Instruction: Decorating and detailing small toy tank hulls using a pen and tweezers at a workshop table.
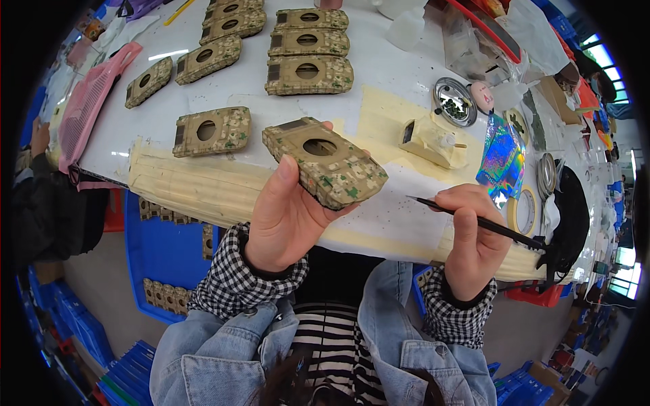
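My left hand (pixel 284 216) holds a tan camouflage model tank hull (pixel 325 162) with a round hole in its top, lifted above the table's near edge. My right hand (pixel 474 237) grips a thin black paintbrush (pixel 474 220) whose tip points left toward the hull and stops a little short of it. Another hull (pixel 211 131) lies on the white table (pixel 379 81) just left of the held one. Several more hulls (pixel 308 74) lie in rows farther back. A tan turret piece (pixel 433 139) stands on the table to the right.
A round metal dish (pixel 455 101) with dark paint, a shiny holographic sheet (pixel 502 157) and a tape roll (pixel 523 211) lie at the right. A pink mesh basket (pixel 91 101) is at the left edge. A blue crate (pixel 166 254) with more parts stands below the table.
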`<state>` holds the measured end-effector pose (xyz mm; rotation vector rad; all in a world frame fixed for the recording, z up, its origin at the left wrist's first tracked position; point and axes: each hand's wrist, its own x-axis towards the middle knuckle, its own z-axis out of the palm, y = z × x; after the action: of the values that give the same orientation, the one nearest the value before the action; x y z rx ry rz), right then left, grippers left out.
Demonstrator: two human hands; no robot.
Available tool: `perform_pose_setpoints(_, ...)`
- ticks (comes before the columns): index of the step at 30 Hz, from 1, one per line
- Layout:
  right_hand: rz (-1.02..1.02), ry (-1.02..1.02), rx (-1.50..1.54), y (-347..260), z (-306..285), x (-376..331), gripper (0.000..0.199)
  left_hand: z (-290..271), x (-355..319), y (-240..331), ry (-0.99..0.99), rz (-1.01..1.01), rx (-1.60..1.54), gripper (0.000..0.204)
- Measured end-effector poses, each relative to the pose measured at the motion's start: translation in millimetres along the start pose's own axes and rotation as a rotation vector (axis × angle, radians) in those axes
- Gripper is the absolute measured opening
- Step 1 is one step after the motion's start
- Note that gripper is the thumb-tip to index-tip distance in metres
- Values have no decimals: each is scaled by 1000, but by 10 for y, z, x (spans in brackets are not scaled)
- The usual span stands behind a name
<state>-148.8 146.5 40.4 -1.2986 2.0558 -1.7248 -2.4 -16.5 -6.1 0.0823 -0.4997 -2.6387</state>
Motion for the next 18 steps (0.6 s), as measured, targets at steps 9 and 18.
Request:
perform_pose_setpoints(9,-191,-24,69,-116,-42,309,18,95,8,17,13,-25,155,64)
perform_pose_setpoints(18,-133,-235,198,-211,27,379,14,143,41,48,-57,-151,224,67)
